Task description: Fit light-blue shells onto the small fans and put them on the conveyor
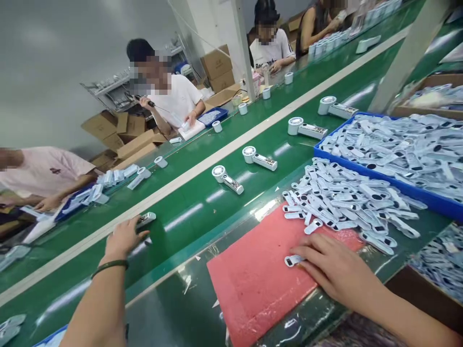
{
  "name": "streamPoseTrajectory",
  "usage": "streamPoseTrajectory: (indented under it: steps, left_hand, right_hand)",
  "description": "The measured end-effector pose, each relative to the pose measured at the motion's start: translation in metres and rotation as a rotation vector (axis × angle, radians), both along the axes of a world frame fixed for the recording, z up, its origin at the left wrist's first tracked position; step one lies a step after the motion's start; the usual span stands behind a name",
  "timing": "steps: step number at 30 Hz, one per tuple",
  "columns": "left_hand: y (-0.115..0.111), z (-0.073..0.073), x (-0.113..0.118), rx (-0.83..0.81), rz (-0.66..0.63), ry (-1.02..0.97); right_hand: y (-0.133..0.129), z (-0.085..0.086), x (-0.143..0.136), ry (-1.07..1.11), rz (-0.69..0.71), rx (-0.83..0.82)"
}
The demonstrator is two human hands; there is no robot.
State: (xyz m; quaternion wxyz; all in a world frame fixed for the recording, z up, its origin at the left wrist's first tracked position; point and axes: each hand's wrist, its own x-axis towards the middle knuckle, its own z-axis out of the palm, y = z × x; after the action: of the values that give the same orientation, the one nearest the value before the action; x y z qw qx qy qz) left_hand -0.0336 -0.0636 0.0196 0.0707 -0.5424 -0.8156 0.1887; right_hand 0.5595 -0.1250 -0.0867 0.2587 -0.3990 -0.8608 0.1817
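On the green conveyor, my left hand (125, 236) closes over a handheld fan (147, 219). Only one end of this fan shows past my fingers; the rest is hidden. My right hand (329, 262) pinches a small light-blue plastic cover (293, 260) with a dark window, just above or on a red foam mat (253, 274). A heap of similar covers (336, 197) lies beside the mat, up to its upper right edge. Further along the belt lie several white handheld fans with open electronics in their handles, among them one fan (231, 184) nearest my hands.
A blue tray (361, 169) full of covers stands at the right, with a cardboard box (415, 289) of more parts below. A slanted metal post (408, 62) crosses the upper right. Several co-workers sit across the conveyor (188, 202), which a pale divider strip (202, 161) splits lengthwise.
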Motion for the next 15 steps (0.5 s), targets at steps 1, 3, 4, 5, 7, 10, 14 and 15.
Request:
streamPoseTrajectory:
  steps: [1, 3, 4, 5, 7, 10, 14, 15]
  left_hand:
    - [-0.010, 0.002, -0.004, 0.000, -0.009, 0.027]
    - [-0.022, 0.002, -0.006, 0.000, -0.029, 0.072]
    - [-0.025, 0.001, -0.005, -0.001, -0.038, 0.077]
    - [-0.026, 0.000, -0.004, 0.000, -0.048, 0.072]
    - [-0.026, -0.001, 0.003, 0.012, -0.064, 0.046]
    - [-0.024, 0.004, 0.024, 0.031, -0.109, -0.025]
    - [-0.032, 0.017, 0.101, 0.036, -0.262, -0.153]
    - [-0.037, 0.020, 0.130, 0.026, -0.328, -0.188]
  right_hand:
    - [0.001, -0.001, 0.001, 0.006, 0.005, -0.012]
    - [0.003, -0.001, 0.003, 0.017, 0.010, -0.035]
    - [0.003, 0.000, 0.003, 0.018, 0.015, -0.049]
    - [0.003, 0.001, 0.004, 0.018, 0.022, -0.064]
    - [0.003, 0.003, 0.003, 0.023, 0.026, -0.090]
    - [0.002, 0.006, 0.002, 0.051, 0.002, -0.112]
    - [0.003, 0.012, -0.003, 0.114, -0.047, -0.195]
    - [0.002, 0.015, -0.005, 0.137, -0.057, -0.235]
